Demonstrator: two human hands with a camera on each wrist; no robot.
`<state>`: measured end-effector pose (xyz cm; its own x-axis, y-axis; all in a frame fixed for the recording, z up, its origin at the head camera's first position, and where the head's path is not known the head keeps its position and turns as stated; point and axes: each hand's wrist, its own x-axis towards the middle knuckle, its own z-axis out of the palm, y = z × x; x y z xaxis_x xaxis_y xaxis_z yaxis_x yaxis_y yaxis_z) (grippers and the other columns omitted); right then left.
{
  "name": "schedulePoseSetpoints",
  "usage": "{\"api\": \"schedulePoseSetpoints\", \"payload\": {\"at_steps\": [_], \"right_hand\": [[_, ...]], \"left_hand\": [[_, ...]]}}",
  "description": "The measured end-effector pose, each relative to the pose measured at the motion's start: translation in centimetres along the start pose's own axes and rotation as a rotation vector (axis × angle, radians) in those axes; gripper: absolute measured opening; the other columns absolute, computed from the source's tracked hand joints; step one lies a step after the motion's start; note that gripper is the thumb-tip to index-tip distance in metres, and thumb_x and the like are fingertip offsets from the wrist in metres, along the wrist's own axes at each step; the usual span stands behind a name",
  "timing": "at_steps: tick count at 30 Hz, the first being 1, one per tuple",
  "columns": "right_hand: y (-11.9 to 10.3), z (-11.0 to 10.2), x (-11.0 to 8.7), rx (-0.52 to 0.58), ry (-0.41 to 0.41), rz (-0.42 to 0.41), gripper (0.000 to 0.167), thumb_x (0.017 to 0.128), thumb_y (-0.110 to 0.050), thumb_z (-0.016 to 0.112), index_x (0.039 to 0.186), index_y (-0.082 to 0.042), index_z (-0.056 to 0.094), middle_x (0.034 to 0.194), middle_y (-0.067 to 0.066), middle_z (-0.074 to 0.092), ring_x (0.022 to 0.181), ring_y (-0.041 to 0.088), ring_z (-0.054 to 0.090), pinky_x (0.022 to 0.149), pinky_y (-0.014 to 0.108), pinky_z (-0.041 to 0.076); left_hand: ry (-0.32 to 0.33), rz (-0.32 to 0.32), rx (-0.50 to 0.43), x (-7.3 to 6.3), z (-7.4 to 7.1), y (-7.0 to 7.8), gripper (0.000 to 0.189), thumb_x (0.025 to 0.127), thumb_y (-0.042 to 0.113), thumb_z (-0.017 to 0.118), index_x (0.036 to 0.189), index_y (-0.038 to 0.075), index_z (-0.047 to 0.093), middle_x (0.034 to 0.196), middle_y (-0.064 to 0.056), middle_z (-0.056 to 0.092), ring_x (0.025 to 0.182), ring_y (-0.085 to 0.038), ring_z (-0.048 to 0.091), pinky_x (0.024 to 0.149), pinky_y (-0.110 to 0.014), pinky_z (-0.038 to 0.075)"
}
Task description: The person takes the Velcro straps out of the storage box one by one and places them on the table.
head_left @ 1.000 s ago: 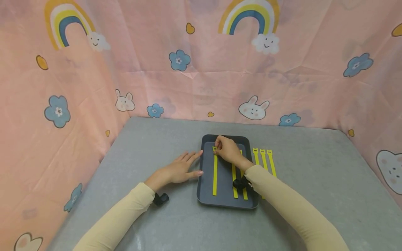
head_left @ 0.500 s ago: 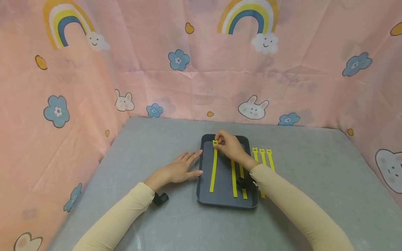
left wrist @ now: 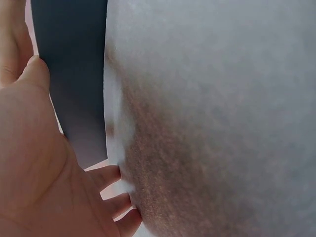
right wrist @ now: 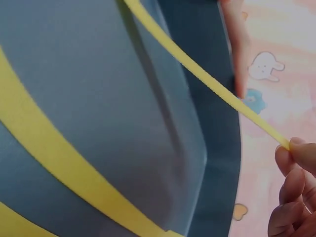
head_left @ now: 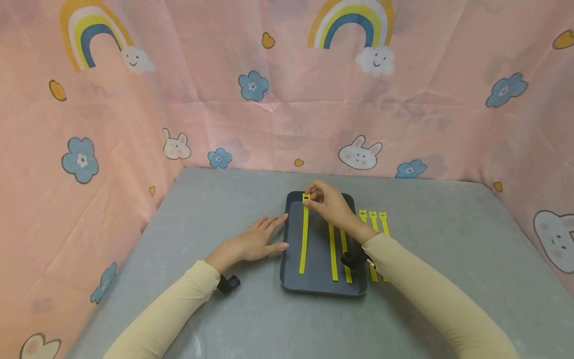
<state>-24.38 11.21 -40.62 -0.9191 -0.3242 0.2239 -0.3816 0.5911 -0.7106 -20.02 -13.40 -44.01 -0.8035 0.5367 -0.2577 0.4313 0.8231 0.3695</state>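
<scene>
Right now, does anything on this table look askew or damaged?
Nothing looks damaged. One yellow strap stands out: pinched by the right hand, its slotted end is lifted off the tray, while the two straps beside it appear to lie flat.

Has pink cloth (head_left: 296,119) for walls at the back and both sides, creased in places, printed with rainbows (head_left: 334,24), smiling clouds (head_left: 375,61), blue flowers (head_left: 253,86), rabbit heads (head_left: 360,156) and small yellow hearts (head_left: 268,40). Meets a grey, faintly mottled tabletop (head_left: 453,239) along the bottom. Takes soft, diffuse light.
</scene>
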Motion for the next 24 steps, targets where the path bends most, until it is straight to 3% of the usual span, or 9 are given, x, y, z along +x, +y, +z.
{"api": "schedulePoseSetpoints", "payload": {"at_steps": [11, 24], "right_hand": [[-1.5, -1.3, -0.4, 0.044, 0.019, -0.027, 0.023, 0.093, -0.022, 0.07, 0.112, -0.015, 0.06, 0.089, 0.004, 0.07, 0.06, 0.019, 0.046, 0.053, 0.028, 0.038], [-3.0, -2.9, -0.7, 0.173, 0.015, -0.02, 0.025, 0.094, -0.019, 0.068, 0.115, -0.011, 0.058, 0.091, 0.017, 0.068, 0.052, 0.014, 0.045, 0.048, 0.026, 0.042]], "left_hand": [[0.001, 0.005, 0.0, 0.0, 0.0, -0.1, 0.083, 0.096, 0.069, 0.038, 0.16, 0.034, 0.0, 0.167, -0.012, 0.016, 0.155, -0.04, 0.01, 0.124, -0.057, 0.017], [-0.002, -0.013, -0.005, 0.0, 0.0, 0.0, 0.082, 0.096, 0.069, 0.04, 0.159, 0.037, -0.001, 0.168, -0.01, 0.015, 0.155, -0.039, 0.01, 0.124, -0.057, 0.017]]}}
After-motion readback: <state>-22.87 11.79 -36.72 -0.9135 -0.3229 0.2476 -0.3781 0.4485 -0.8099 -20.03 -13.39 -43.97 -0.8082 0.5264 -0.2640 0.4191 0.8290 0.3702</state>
